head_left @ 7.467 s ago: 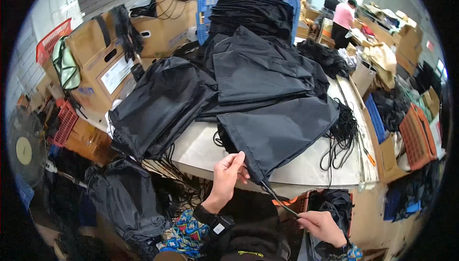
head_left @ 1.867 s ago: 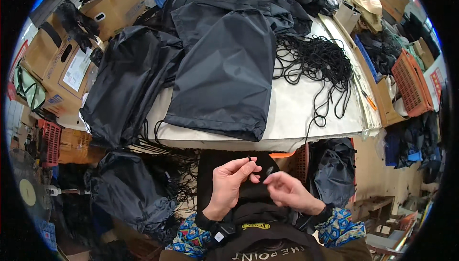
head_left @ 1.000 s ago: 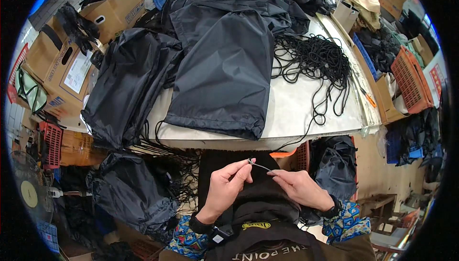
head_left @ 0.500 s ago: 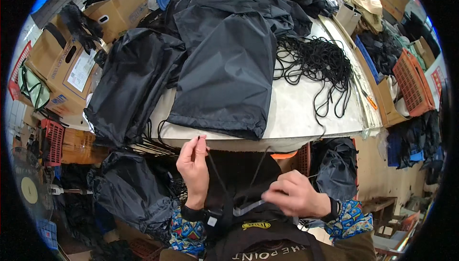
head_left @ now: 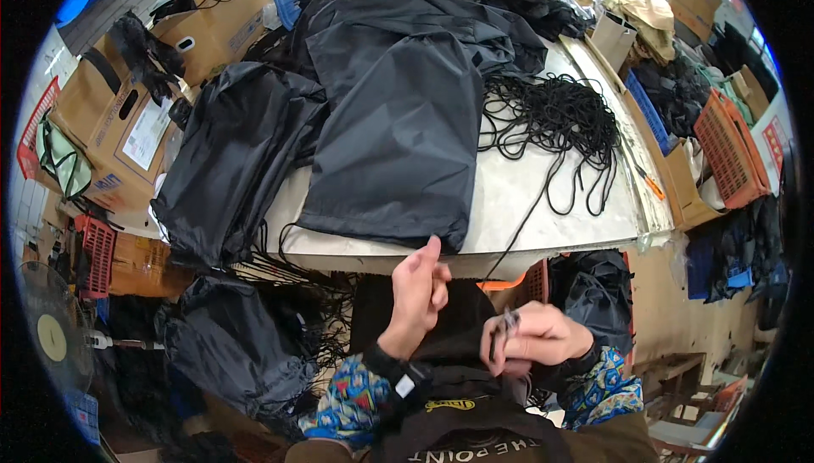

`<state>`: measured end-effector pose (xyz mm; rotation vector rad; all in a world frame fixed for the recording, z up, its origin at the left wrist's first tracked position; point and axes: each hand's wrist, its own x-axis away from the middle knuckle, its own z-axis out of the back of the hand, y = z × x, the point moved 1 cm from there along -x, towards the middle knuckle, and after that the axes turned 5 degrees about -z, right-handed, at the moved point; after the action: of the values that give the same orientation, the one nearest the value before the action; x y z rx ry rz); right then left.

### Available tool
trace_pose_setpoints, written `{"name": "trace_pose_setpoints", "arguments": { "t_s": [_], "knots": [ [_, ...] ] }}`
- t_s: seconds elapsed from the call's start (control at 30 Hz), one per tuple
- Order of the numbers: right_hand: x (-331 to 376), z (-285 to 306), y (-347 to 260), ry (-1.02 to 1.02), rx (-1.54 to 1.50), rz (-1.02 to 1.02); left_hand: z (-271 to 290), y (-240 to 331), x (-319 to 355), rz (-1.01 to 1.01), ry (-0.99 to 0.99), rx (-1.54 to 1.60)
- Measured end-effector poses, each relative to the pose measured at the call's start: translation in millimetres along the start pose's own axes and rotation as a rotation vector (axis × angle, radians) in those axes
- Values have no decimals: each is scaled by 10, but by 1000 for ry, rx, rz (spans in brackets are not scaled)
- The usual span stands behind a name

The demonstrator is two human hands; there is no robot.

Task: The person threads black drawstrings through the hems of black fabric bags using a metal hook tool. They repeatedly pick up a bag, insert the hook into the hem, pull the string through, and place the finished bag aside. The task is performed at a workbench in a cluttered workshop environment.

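Note:
A black fabric bag (head_left: 394,145) lies flat on the white tabletop, its hemmed edge towards me. My left hand (head_left: 415,293) is at the hem's right corner, one fingertip up against the fabric and the other fingers loosely curled; I see nothing held in it. From a tangled pile of black cord (head_left: 555,119) at the bag's right, one strand (head_left: 523,225) drops over the table's front edge towards my right hand (head_left: 538,340). That hand is closed in front of my dark apron, apparently on the cord, with a small greyish blurred piece at its fingertips.
More black bags (head_left: 237,158) are stacked at the left and behind. An orange-handled tool (head_left: 651,185) rests by the table's right edge. Cardboard boxes (head_left: 119,136) stand at the left, red crates (head_left: 733,149) at the right. Below the table edge hang further bags (head_left: 242,344) and a fan (head_left: 52,336) stands.
My left hand has moved right, from the hem's left part to its right corner, and no longer pinches a cord end. A cord strand now stretches from the pile towards my right hand.

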<state>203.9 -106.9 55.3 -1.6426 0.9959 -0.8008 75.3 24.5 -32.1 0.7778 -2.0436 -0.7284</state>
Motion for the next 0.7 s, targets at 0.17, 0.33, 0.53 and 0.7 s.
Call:
{"name": "trace_pose_setpoints", "arguments": {
  "t_s": [0.17,0.33,0.53,0.7],
  "knots": [
    [-194,246,143,828,697,-79,-35,5,-332,59,-44,228],
    [-371,319,458,1006,766,52,-51,63,-494,364,-71,456],
    [-523,409,583,1278,849,61,-225,212,-442,169,-24,386],
    [-656,619,799,1301,1105,312,-205,416,-149,-22,-84,226]
  ]
}}
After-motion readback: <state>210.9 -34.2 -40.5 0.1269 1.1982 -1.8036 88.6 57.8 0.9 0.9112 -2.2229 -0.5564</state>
